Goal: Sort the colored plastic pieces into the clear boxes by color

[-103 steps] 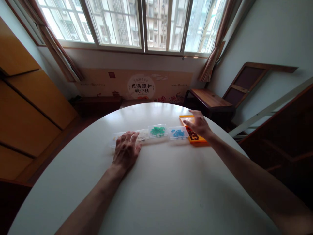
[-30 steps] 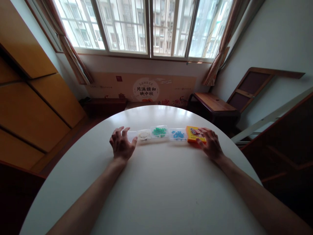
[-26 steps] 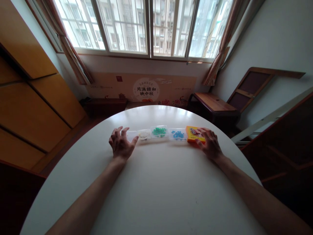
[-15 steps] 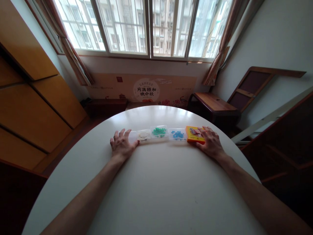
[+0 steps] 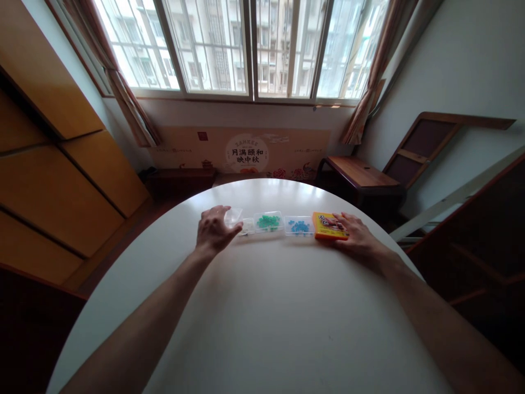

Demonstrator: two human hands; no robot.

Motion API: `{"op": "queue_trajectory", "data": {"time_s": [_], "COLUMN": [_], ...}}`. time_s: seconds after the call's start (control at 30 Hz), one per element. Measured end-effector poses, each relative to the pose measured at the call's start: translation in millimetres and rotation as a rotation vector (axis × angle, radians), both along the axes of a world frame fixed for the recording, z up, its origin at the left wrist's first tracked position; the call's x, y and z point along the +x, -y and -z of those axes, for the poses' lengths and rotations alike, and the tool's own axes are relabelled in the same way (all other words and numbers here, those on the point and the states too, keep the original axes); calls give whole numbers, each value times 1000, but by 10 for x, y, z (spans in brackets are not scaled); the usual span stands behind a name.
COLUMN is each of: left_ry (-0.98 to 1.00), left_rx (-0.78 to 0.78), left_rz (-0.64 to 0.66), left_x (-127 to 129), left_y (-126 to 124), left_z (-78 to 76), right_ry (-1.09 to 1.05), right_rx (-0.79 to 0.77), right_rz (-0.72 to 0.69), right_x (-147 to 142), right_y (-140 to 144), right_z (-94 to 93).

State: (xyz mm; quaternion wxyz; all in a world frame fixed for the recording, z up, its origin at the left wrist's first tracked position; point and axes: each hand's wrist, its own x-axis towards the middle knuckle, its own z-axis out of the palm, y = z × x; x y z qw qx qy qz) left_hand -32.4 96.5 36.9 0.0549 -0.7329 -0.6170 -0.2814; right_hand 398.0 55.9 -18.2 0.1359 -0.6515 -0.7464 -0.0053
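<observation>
A row of small boxes lies across the far part of the round white table. My left hand grips a small clear plastic box at the row's left end and holds it tilted up off the table. To its right lie a clear box with white pieces, one with green pieces and one with blue pieces. An orange box ends the row. My right hand lies flat with its fingers on the orange box's right end.
Beyond the table stand a low dark wooden bench, a printed cardboard panel under the window, and orange cabinets on the left. A wooden frame leans on the right wall. The table edge curves close behind the boxes.
My left hand went from lying flat beside the clear box to closing on it and lifting it. My right hand stayed on the orange box, which earlier was open and is now closed.
</observation>
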Motion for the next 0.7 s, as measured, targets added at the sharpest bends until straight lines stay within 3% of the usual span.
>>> {"op": "queue_trajectory", "data": {"time_s": [0.17,0.37,0.57,0.7], "left_ry": [-67,-52,145,193], "left_rx": [-13,7,-129,-116], "left_rz": [-77,4,293,351], "left_x": [335,207,-48,-94], "left_y": [80,42,-198,-185], "left_z": [148,252,301,300], "right_ry": [-33,-175,-227,-179], "right_rx": [21,105,101,-39], "right_rz": [0,28,-201,-322], "right_x": [90,151,-299,-639], "right_y": [-67,-50,-242,-433], "right_z": [-43,-156,-399,-468]}}
